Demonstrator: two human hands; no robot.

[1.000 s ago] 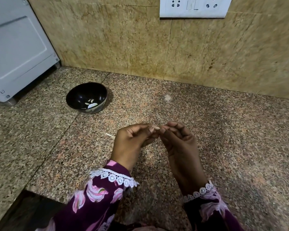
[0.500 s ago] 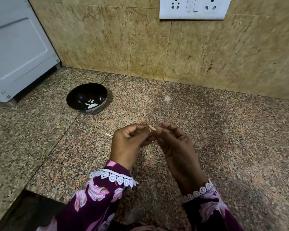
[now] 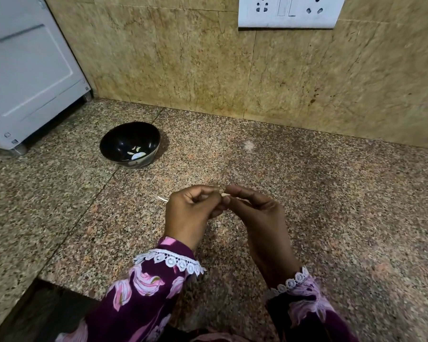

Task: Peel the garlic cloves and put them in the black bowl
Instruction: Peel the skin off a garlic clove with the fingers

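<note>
Two hands meet above the speckled granite counter [image 3: 331,206], left hand [image 3: 190,213] and right hand [image 3: 260,218] both curled, fingertips pinching one small pale garlic clove [image 3: 224,194]; farther left, one round glossy black bowl [image 3: 114,144] holds a few white pieces.

A speckled granite worktop [image 3: 331,218] is running back to a tan stone-tiled wall [image 3: 183,58]. A white socket plate [image 3: 289,11] is sitting high on it, a pale grey appliance [image 3: 22,70] standing far left.

The garlic clove [image 3: 224,194] is mostly hidden between the hands' fingertips — socket plate [image 3: 290,11] cut off above.
</note>
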